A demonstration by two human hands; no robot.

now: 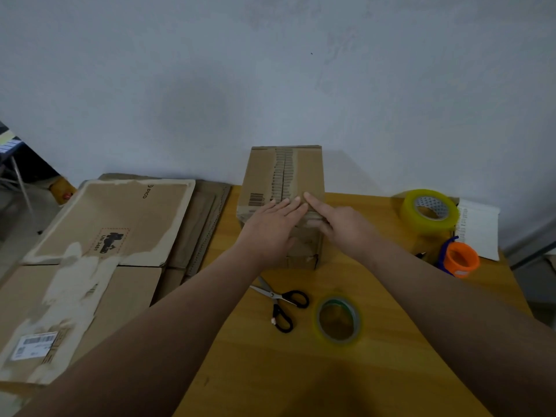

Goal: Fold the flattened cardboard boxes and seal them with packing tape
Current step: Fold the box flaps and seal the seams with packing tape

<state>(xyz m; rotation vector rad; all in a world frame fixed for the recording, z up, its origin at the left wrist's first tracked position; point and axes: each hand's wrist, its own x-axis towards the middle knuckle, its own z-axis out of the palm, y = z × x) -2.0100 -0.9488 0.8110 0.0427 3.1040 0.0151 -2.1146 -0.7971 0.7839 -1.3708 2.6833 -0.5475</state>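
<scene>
The fingers (287,206) of the left hand (270,228) lay straight and close together, flat on the near part of the top of the cardboard box (282,176), gripping nothing. Just beside them, the index finger (313,201) of the right hand (337,224) was stretched out straight, its tip pressed on the box top close to the middle seam. The other fingers of that hand were bent at the box's near top edge. They were blurred, so whether they pinched anything could not be told. Both bare forearms reached in from the near side of the box.

The box stood folded up on the yellow wooden surface (301,371), its far side near the grey wall (270,70). A torn strip of bare corrugation ran along its top seam, and a barcode was printed left of that strip.

Nearer than the box, a pair of black-handled scissors (279,299) lay open on the surface. Right of the scissors, and farther from the box, lay a thin roll of clear tape (338,319), flat on its side.

Well to the right of the box stood a thick roll of yellowish packing tape (430,210), tilted, with a white sheet of paper (478,227) beyond it. Nearer than that roll was an orange cup-like thing (460,258) with a blue part at its side.

Left of the box lay a stack of flattened cardboard boxes (99,236), the top one scuffed white in patches and bearing a white label at its near corner.
</scene>
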